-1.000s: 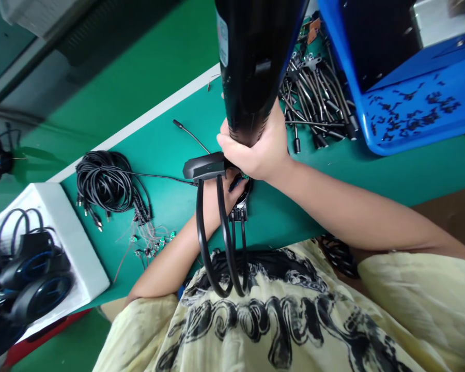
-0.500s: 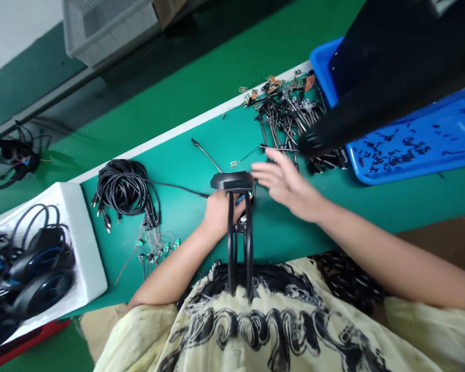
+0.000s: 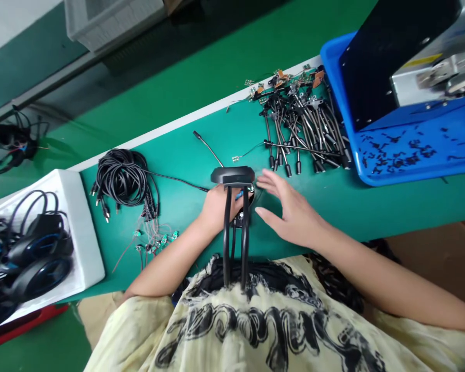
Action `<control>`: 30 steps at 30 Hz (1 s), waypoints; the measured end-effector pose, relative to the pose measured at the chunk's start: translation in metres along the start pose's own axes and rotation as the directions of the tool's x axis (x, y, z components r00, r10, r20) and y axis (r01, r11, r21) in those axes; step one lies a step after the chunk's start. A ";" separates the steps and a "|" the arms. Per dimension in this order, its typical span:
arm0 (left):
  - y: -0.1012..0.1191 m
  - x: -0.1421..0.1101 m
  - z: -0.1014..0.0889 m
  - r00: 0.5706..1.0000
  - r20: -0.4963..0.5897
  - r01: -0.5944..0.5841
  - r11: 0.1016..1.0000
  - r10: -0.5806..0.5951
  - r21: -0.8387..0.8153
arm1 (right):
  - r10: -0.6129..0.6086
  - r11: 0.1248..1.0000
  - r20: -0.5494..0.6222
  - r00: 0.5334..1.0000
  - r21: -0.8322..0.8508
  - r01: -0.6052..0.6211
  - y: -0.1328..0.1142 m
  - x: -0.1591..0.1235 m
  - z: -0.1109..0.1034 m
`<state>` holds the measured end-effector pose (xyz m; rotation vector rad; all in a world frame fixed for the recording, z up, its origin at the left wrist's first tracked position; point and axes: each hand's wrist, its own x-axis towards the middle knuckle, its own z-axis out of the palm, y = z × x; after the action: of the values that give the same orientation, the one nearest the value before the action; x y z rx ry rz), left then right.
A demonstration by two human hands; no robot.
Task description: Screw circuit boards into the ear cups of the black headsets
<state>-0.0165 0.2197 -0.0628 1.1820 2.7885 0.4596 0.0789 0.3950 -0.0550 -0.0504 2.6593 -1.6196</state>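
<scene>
My left hand (image 3: 219,211) grips a black headset (image 3: 232,176) on the green mat (image 3: 170,147), with its padded top facing away from me and its two long black bands reaching towards my chest. A thin microphone boom (image 3: 206,146) with a black tip runs from the headset's top. A black cable (image 3: 174,179) also runs from it towards a coil. My right hand (image 3: 290,212) hangs open just to the right of the headset, fingers spread, with no contact visible. Part of the headset's lower end is hidden behind my left hand.
A pile of metal-stemmed parts with small circuit boards (image 3: 302,124) lies beyond my right hand. Next to it stands a blue tray (image 3: 411,155) with small black bits and a black-and-silver machine (image 3: 403,67). Left lie coiled black cables (image 3: 122,178), wired boards (image 3: 155,243) and a white box of headsets (image 3: 77,232).
My right hand has let go of a large black handled tool, which has left the view. That hand now hangs open by the headset. My left hand keeps its hold.
</scene>
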 end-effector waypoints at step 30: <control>-0.034 -0.038 -0.041 0.910 -0.256 -0.333 0.943 0.327 0.019 | -0.425 0.705 0.117 0.898 -0.579 0.409 -0.041 0.012 0.011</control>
<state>-0.0205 0.1603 -0.0361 1.7138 2.7765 0.7191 0.0676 0.3663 -0.0235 -0.7009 3.2252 -0.7434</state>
